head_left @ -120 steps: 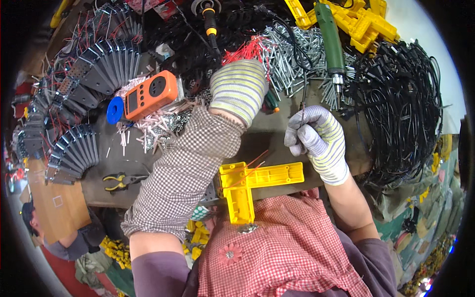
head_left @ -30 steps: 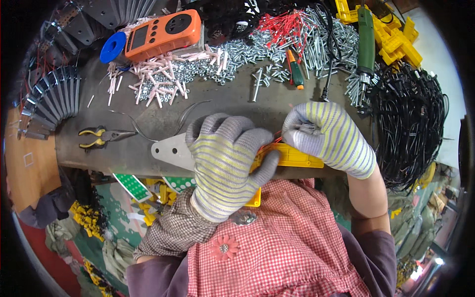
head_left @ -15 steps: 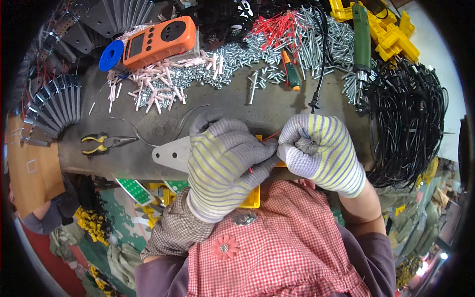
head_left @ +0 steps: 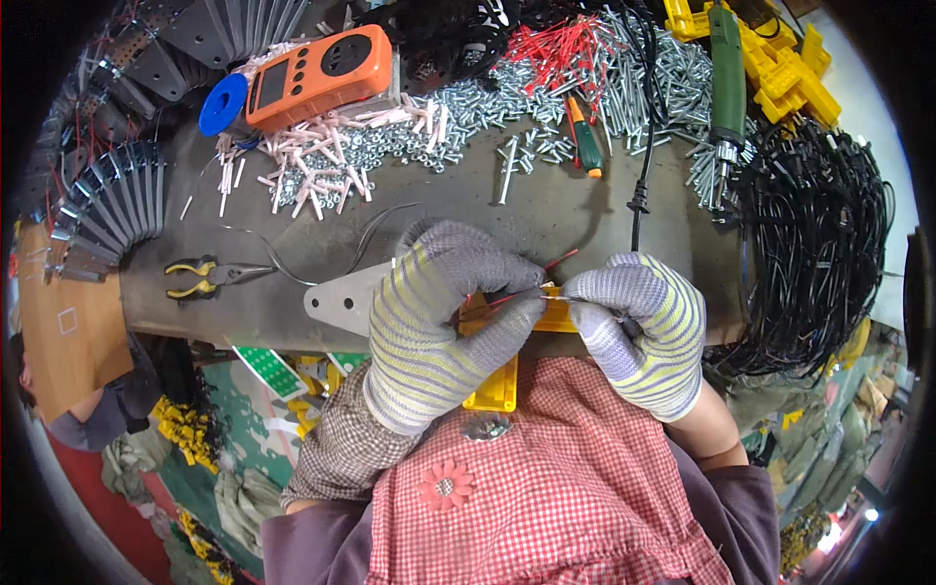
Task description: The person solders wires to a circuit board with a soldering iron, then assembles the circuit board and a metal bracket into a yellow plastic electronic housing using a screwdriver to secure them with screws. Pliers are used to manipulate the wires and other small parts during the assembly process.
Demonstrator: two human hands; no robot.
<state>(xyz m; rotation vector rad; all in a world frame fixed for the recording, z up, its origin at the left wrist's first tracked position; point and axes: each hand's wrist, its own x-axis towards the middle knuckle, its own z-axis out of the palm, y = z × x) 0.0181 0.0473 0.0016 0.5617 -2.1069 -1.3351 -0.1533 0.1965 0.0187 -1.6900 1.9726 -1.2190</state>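
Observation:
Both hands wear grey gloves with yellow stripes and meet at the near edge of the bench. My left hand [head_left: 439,312] lies over a yellow plastic part [head_left: 497,390] and pinches a thin red wire [head_left: 561,260] between thumb and fingers. A flat grey metal plate [head_left: 331,302] pokes out from under its left side. My right hand [head_left: 639,322] sits just to the right, its fingertips pinched on what looks like a thin metal pin at the wire's lower end, touching the left fingertips. The hands hide most of the yellow part.
An orange meter [head_left: 317,63], a blue spool [head_left: 224,102], pink sleeves [head_left: 312,166] and piled screws [head_left: 546,88] lie at the back. Yellow-handled pliers [head_left: 200,278] lie left. A screwdriver [head_left: 585,141], a green tool [head_left: 726,68] and black cables [head_left: 819,224] lie right.
My left hand came back from the far pile and settled over the yellow part. The two hands have closed in until their fingertips meet on the red wire.

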